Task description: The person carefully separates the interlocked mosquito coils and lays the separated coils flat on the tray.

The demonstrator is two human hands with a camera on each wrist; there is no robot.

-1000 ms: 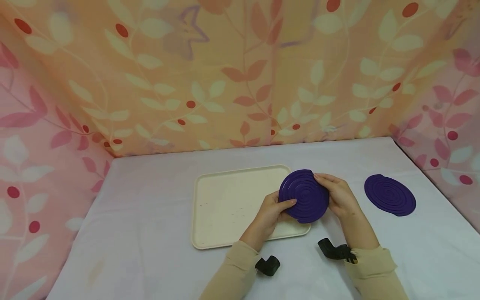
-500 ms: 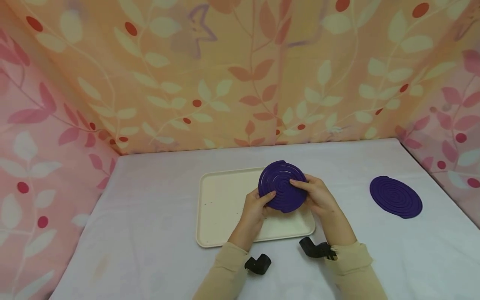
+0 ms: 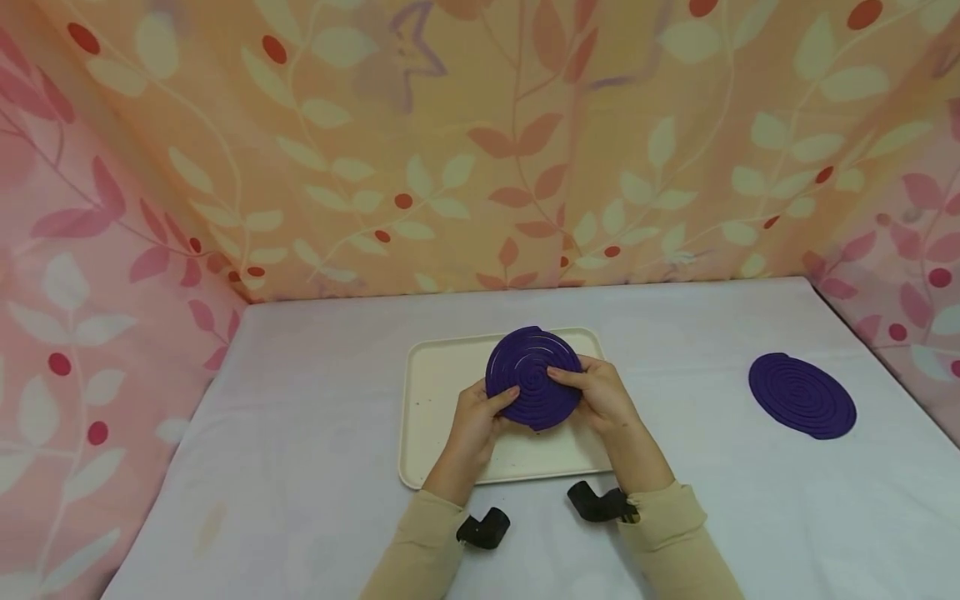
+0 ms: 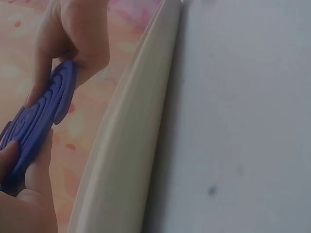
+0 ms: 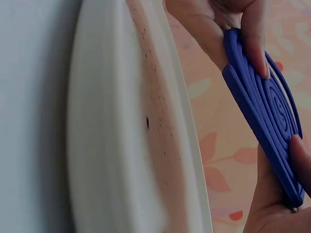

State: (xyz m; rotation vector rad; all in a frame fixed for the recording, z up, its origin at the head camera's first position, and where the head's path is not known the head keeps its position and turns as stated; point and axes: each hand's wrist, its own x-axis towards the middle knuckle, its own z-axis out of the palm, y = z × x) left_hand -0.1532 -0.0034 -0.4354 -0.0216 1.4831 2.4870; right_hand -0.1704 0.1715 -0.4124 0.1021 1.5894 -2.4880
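Note:
Both hands hold one purple spiral-grooved disc (image 3: 534,408), which looks like a round trivet or coaster, above the cream tray. My left hand (image 3: 471,421) pinches its left edge, thumb on the front face and fingers behind. On the opposite edge my right hand (image 3: 606,398) pinches it the same way, with the thumb near the middle. In the left wrist view the disc (image 4: 36,126) appears nearly edge-on between the two hands. The right wrist view shows the spiral face of the disc (image 5: 265,107) tilted, with a thumb at each end.
Beneath the hands lies a cream rectangular tray (image 3: 435,433) with small dark specks. A second purple spiral disc (image 3: 802,397) lies flat on the white tablecloth (image 3: 300,467) at the right. Floral cloth (image 3: 337,167) walls stand at the back and sides.
Both hands have carried the purple disc leftward over the tray. My right thumb has shifted from the disc's upper right edge onto its face. The second disc stays on the tablecloth.

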